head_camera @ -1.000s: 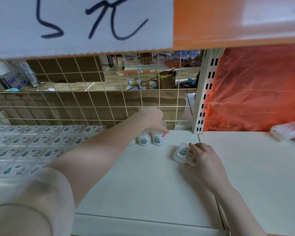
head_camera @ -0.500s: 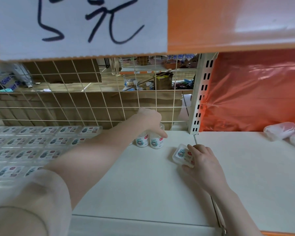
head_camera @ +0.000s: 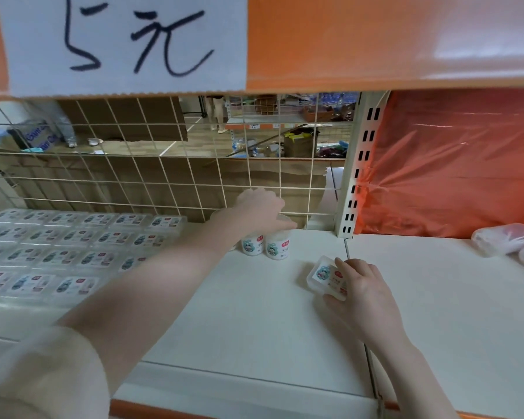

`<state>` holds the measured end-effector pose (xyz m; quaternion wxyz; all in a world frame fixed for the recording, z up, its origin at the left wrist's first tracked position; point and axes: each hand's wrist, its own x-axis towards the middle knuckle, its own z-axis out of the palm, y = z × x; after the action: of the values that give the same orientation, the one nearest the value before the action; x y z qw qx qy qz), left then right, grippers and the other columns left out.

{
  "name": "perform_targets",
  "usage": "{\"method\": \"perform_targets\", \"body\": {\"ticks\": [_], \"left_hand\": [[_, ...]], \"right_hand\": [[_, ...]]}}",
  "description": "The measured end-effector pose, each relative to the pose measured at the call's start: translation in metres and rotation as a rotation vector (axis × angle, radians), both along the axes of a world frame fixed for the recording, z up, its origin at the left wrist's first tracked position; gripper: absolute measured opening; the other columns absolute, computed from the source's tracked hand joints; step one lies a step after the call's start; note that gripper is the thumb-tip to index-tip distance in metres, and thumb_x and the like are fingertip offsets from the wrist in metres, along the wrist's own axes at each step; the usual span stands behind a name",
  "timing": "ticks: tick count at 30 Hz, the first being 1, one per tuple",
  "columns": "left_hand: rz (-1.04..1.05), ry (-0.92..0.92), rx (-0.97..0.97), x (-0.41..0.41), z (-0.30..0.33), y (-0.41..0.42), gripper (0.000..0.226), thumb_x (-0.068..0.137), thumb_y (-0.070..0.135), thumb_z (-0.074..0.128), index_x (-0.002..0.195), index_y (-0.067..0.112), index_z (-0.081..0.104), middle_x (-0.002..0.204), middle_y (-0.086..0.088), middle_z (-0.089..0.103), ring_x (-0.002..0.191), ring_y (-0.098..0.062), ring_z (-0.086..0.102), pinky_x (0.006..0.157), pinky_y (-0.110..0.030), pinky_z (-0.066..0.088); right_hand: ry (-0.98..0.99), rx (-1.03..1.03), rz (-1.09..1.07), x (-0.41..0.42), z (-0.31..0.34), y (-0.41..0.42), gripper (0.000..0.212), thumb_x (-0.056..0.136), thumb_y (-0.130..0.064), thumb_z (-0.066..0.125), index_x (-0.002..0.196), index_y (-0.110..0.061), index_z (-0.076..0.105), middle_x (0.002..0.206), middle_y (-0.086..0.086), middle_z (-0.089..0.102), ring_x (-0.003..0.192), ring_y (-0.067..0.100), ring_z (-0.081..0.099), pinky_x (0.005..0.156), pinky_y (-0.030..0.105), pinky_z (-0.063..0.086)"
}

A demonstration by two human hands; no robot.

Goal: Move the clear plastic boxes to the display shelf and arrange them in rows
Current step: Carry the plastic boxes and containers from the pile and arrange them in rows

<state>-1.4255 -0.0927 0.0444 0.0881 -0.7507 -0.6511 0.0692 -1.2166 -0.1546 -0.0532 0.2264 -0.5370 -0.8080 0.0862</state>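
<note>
Even, soft overhead light; glare on orange panel (head_camera: 436, 40) at 1 o'clock, wide-angle bending at edges, sleeve (head_camera: 37, 376) at 7 o'clock blurred.

The left arm stretches from the lower left of the frame to the centre, and the left hand (head_camera: 262, 211) lies palm down with fingers curved. The right hand (head_camera: 362, 293), at centre right, has its fingers bent in a grip, wrist toward the lower right.

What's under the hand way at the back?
The left hand rests on top of small round tubs standing on the shelf. Two labelled fronts show; a third may stand behind the wrist, but the arm covers it. Their lids are hidden too.
</note>
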Motion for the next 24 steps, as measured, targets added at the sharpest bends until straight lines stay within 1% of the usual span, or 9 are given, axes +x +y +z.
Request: {"method": "perform_targets", "body": {"ticks": [2, 4, 7, 10, 12, 13, 16, 19, 24], "left_hand": [[-0.007, -0.035, 0.108, -0.007, -0.004, -0.013, 0.049, 0.093, 0.057, 0.036, 0.102, 0.014, 0.057, 0.099, -0.004, 0.056, 0.093, -0.021, 0.050, 0.070, -0.031, 0.034], [0.014, -0.070, 0.197, -0.017, -0.012, -0.027, 0.049, 0.095, 0.054, 0.036, 0.111, 0.012, 0.056, 0.107, -0.004, 0.055, 0.103, -0.022, 0.050, 0.078, -0.031, 0.038], [0.095, -0.173, 0.281, -0.036, -0.025, -0.051, 0.044, 0.095, 0.045, 0.042, 0.121, 0.012, 0.054, 0.119, -0.005, 0.054, 0.112, -0.024, 0.048, 0.091, -0.036, 0.040], [0.216, -0.208, 0.295, -0.055, -0.038, -0.077, 0.044, 0.092, 0.047, 0.046, 0.123, 0.016, 0.054, 0.120, -0.003, 0.054, 0.112, -0.024, 0.047, 0.089, -0.035, 0.039], [0.296, -0.216, 0.303, -0.070, -0.045, -0.098, 0.055, 0.089, 0.057, 0.037, 0.121, 0.016, 0.055, 0.121, -0.004, 0.053, 0.114, -0.025, 0.046, 0.088, -0.035, 0.039], [0.321, -0.222, 0.304, -0.077, -0.048, -0.109, 0.062, 0.087, 0.060, 0.033, 0.121, 0.014, 0.056, 0.125, -0.006, 0.053, 0.118, -0.027, 0.046, 0.091, -0.036, 0.039], [0.400, -0.254, 0.299, -0.102, -0.054, -0.142, 0.063, 0.087, 0.058, 0.037, 0.125, 0.012, 0.056, 0.133, -0.010, 0.051, 0.125, -0.031, 0.044, 0.100, -0.040, 0.037], [0.432, -0.344, 0.373, -0.129, -0.059, -0.173, 0.069, 0.077, 0.060, 0.032, 0.115, 0.011, 0.064, 0.117, -0.012, 0.060, 0.111, -0.033, 0.055, 0.093, -0.043, 0.044], [0.477, -0.368, 0.356, -0.187, -0.068, -0.223, 0.073, 0.080, 0.062, 0.028, 0.123, 0.012, 0.059, 0.129, -0.010, 0.054, 0.122, -0.029, 0.047, 0.100, -0.042, 0.038]], "right_hand": [[0.010, 0.015, 0.017, 0.000, -0.003, -0.002, 0.059, 0.059, -0.015, 0.081, 0.114, -0.002, 0.063, 0.100, 0.012, 0.062, 0.092, 0.035, 0.055, 0.074, 0.038, 0.047], [0.016, 0.030, 0.042, -0.001, -0.005, -0.003, 0.060, 0.056, -0.014, 0.082, 0.112, -0.002, 0.064, 0.098, 0.013, 0.063, 0.088, 0.036, 0.056, 0.072, 0.038, 0.048], [0.026, 0.041, 0.080, -0.006, -0.008, -0.007, 0.062, 0.058, -0.014, 0.081, 0.116, -0.002, 0.062, 0.102, 0.013, 0.062, 0.092, 0.037, 0.056, 0.078, 0.039, 0.048], [0.028, 0.051, 0.117, -0.016, -0.008, -0.012, 0.064, 0.058, -0.015, 0.079, 0.118, -0.003, 0.061, 0.104, 0.013, 0.062, 0.096, 0.036, 0.055, 0.081, 0.039, 0.047], [0.031, 0.055, 0.144, -0.027, -0.006, -0.016, 0.063, 0.060, -0.016, 0.078, 0.119, -0.004, 0.061, 0.106, 0.012, 0.061, 0.098, 0.035, 0.054, 0.083, 0.039, 0.046], [0.034, 0.049, 0.157, -0.034, -0.003, -0.019, 0.063, 0.061, -0.018, 0.077, 0.120, -0.004, 0.060, 0.107, 0.012, 0.060, 0.100, 0.035, 0.053, 0.084, 0.039, 0.045], [0.048, 0.073, 0.199, -0.058, 0.002, -0.030, 0.064, 0.063, -0.021, 0.076, 0.122, -0.004, 0.059, 0.109, 0.012, 0.061, 0.101, 0.033, 0.052, 0.087, 0.038, 0.044], [0.065, 0.094, 0.249, -0.085, 0.005, -0.044, 0.063, 0.061, -0.018, 0.076, 0.120, -0.003, 0.061, 0.105, 0.012, 0.062, 0.096, 0.034, 0.054, 0.083, 0.038, 0.046], [0.051, 0.132, 0.289, -0.142, 0.005, -0.075, 0.063, 0.054, -0.016, 0.080, 0.113, -0.003, 0.063, 0.098, 0.011, 0.063, 0.086, 0.036, 0.057, 0.074, 0.038, 0.050]]}}
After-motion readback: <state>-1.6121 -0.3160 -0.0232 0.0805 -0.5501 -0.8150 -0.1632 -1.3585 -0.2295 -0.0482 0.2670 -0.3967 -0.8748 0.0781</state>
